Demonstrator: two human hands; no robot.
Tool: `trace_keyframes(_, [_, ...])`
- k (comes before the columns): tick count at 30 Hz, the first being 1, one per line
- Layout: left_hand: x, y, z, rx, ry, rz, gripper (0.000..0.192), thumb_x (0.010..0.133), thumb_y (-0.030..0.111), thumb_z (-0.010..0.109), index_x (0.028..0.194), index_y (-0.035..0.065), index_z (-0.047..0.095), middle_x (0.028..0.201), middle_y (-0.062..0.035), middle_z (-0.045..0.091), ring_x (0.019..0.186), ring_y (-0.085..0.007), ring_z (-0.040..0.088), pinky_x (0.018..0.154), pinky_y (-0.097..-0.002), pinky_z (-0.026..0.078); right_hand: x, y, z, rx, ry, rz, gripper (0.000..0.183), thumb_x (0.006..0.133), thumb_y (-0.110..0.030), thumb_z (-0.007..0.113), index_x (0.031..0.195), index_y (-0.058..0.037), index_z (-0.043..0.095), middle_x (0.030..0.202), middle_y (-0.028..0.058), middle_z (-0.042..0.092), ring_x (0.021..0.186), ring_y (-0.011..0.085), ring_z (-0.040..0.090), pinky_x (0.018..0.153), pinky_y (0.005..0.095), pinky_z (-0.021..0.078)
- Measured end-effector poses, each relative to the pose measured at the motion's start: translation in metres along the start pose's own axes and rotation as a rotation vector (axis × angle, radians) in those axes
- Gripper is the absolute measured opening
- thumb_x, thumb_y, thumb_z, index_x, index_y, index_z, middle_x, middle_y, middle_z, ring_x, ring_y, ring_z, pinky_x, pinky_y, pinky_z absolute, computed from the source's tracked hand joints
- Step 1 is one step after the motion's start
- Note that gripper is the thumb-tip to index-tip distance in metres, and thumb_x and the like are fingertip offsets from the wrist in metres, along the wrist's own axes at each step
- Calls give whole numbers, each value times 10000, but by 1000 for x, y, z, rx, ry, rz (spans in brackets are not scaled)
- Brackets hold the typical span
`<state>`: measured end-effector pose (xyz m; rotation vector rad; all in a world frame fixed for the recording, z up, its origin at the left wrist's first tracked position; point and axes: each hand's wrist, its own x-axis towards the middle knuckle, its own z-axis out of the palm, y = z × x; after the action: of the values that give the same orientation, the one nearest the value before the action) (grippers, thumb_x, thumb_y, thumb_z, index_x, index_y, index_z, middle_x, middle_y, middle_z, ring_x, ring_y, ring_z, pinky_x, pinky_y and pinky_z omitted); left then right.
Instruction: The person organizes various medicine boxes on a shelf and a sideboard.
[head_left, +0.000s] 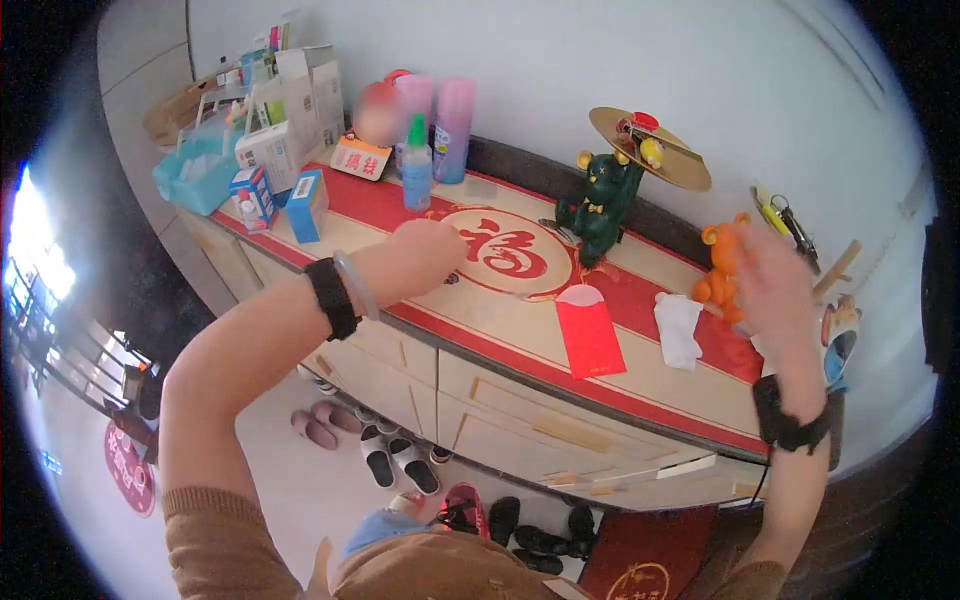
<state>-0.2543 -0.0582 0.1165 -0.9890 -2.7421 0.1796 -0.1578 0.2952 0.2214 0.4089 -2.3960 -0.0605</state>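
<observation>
My left hand (424, 259) is curled, knuckles up, over the red and cream runner (360, 196) on the cabinet top. A small dark thing (451, 278) shows by its fingertips; whether it is held is unclear. At the right, my blurred right hand (780, 281) overlaps the side of an orange bear figurine (722, 262); its fingers' grip is hidden. Between my hands lie a red paper envelope (591, 337) with its flap up and a crumpled white tissue (679, 330). Behind them sits a dark green bear figurine (600, 202) bearing a gold tray (675, 161).
A spray bottle with a green cap (417, 169) and purple-blue spray cans (454, 131) stand at the back. Boxes (306, 206) and a turquoise basket (196, 176) crowd the left end. Keys (793, 225) hang at the right wall. Slippers (326, 424) and shoes (536, 538) lie below.
</observation>
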Motion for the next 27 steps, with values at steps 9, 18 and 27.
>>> trace_keyframes(9, [17, -2, 0, 113, 20, 276, 101, 764, 86, 580, 804, 30, 653, 763, -118, 644, 759, -262, 654, 650, -358, 532, 66, -74, 118, -93, -235, -460, 63, 736, -103, 584, 776, -57, 600, 774, 90, 596, 755, 250, 621, 599, 372, 505])
trace_keyframes(18, [9, -28, 7, -91, 174, 263, 97, 786, 91, 555, 816, 21, 616, 748, -121, 632, 715, -258, 651, 627, -370, 528, 118, -98, 193, -515, -498, -555, 128, 747, -155, 595, 789, -94, 699, 836, 50, 626, 898, 209, 538, 737, 332, 396])
trace_keyframes(27, [-37, -20, -18, -1434, -123, -408, 156, 838, 104, 548, 930, 0, 618, 715, -83, 615, 621, -170, 622, 542, -284, 508, 108, -102, 195, -442, -473, -493, 112, 700, -158, 609, 732, -96, 697, 766, 54, 620, 855, 207, 556, 851, 423, 375])
